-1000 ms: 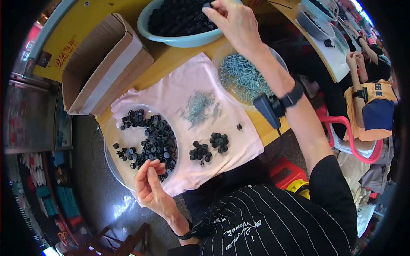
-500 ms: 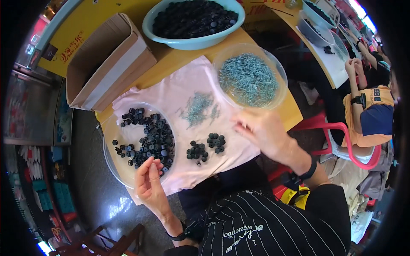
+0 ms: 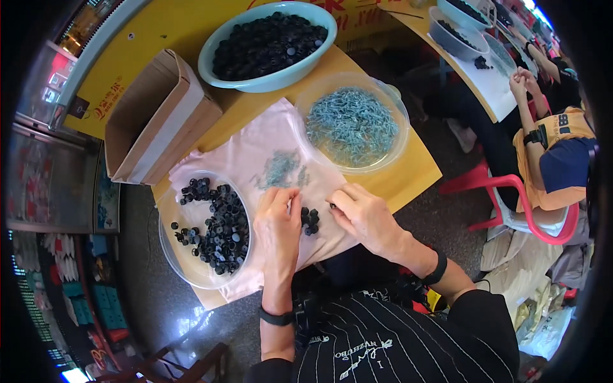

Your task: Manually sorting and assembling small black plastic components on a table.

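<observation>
My right hand point(image 3: 372, 222) is above the pink cloth point(image 3: 262, 143), its thumb and forefinger pinched on a small black knob-like part point(image 3: 332, 205). To its left, my left hand point(image 3: 278, 223) has its fingers drawn together just below a loose heap of thin silvery screws point(image 3: 281, 170). Whatever those fingers hold is hidden. Between the hands lies a cluster of black round parts point(image 3: 310, 221), partly covered by my left hand. Beside the left hand stands a clear round tray point(image 3: 167, 239) with many loose black parts point(image 3: 220, 223) in it.
A clear tub point(image 3: 401, 121) of screws stands at the far right of the cloth. Behind are a pale blue basin point(image 3: 207, 67) full of black parts and an open cardboard box point(image 3: 172, 127). At the right, a person in an orange top point(image 3: 555, 169) sits on a red chair point(image 3: 511, 182).
My left hand has moved right, from the tray of black parts to the cloth near the screws. My right hand has shifted left and lower, away from the screw tub. The view has tilted slightly.
</observation>
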`<state>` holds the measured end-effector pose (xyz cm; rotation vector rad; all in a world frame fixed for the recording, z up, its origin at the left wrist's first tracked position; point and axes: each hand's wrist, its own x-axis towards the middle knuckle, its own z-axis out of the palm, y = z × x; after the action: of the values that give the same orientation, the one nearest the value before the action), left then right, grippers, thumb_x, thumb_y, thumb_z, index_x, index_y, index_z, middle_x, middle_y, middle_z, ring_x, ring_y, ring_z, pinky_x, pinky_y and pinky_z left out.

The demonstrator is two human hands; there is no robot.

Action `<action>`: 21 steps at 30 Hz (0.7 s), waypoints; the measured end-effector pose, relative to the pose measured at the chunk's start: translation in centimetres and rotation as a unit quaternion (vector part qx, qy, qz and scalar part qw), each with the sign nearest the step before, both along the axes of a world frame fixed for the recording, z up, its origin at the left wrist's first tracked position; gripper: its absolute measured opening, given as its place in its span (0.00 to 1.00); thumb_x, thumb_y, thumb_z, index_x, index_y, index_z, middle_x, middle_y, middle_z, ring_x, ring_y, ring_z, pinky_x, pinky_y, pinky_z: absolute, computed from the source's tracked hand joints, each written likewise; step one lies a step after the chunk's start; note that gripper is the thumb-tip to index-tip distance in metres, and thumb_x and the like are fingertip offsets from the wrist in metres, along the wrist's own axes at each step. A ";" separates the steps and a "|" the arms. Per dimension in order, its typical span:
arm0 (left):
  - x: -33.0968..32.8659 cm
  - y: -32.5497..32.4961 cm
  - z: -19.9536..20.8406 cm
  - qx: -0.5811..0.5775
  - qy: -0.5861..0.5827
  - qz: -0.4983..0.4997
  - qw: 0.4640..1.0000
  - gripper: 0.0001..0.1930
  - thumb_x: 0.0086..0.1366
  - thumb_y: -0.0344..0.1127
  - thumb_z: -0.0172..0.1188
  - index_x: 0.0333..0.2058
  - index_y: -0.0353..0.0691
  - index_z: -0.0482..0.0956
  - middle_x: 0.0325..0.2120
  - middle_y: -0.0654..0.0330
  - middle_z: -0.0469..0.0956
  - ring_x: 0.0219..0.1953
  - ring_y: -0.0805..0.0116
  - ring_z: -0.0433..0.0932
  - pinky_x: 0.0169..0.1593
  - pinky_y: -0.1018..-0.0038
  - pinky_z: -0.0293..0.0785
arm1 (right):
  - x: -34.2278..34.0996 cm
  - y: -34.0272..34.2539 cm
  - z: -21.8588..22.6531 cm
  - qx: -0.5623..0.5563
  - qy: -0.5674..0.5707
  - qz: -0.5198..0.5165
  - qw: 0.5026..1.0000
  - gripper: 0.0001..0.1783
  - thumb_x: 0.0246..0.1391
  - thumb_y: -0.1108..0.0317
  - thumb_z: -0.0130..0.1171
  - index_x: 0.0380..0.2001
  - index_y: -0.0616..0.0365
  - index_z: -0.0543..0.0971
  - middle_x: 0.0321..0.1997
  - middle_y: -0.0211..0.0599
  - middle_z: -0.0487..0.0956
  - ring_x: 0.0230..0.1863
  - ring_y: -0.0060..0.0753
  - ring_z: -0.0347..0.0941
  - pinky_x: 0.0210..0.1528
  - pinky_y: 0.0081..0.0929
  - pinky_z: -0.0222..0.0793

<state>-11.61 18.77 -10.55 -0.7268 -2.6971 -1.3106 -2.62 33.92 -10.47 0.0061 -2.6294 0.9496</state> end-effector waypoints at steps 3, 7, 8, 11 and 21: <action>-0.5 1.0 -0.6 -0.062 0.044 0.010 0.997 0.04 0.58 0.27 0.62 0.32 0.36 0.81 0.28 0.55 0.78 0.26 0.63 0.77 0.33 0.71 0.72 | 0.1 0.1 -0.7 0.021 -0.016 0.025 0.999 0.13 0.46 0.77 0.60 0.38 0.60 0.76 0.36 0.38 0.75 0.40 0.42 0.74 0.41 0.31 0.72; -0.7 1.2 -0.5 -0.082 0.048 0.023 0.995 0.03 0.57 0.28 0.62 0.31 0.37 0.81 0.28 0.56 0.77 0.25 0.60 0.76 0.33 0.68 0.71 | 0.2 0.3 -0.6 0.029 -0.009 0.034 0.999 0.16 0.45 0.78 0.58 0.41 0.62 0.76 0.38 0.39 0.74 0.42 0.42 0.73 0.43 0.30 0.73; -0.7 1.0 -0.3 -0.093 0.051 0.021 0.994 0.04 0.57 0.28 0.62 0.31 0.36 0.81 0.28 0.55 0.77 0.26 0.59 0.76 0.33 0.67 0.71 | 0.3 0.2 -0.4 0.044 -0.009 0.041 0.998 0.17 0.45 0.78 0.57 0.42 0.63 0.76 0.40 0.40 0.74 0.43 0.42 0.73 0.44 0.31 0.73; -1.0 0.7 -0.7 -0.103 0.077 0.007 0.992 0.04 0.57 0.27 0.62 0.32 0.36 0.80 0.28 0.56 0.77 0.25 0.62 0.76 0.33 0.69 0.71 | 0.4 0.2 -0.5 0.057 -0.006 0.050 0.997 0.18 0.44 0.78 0.55 0.43 0.63 0.75 0.40 0.40 0.72 0.46 0.43 0.72 0.45 0.30 0.73; 2.9 -0.9 1.0 0.261 -0.233 0.001 0.937 0.11 0.63 0.22 0.60 0.45 0.32 0.79 0.32 0.64 0.77 0.34 0.79 0.75 0.41 0.82 0.72 | 0.9 1.1 -0.5 -0.373 -0.079 0.026 0.924 0.12 0.53 0.77 0.60 0.42 0.65 0.77 0.35 0.33 0.78 0.36 0.27 0.77 0.39 0.21 0.74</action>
<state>-8.66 17.89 -9.51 -0.3868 -2.4256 -2.3116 -1.70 35.05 -10.96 -0.1929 -2.2309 1.9745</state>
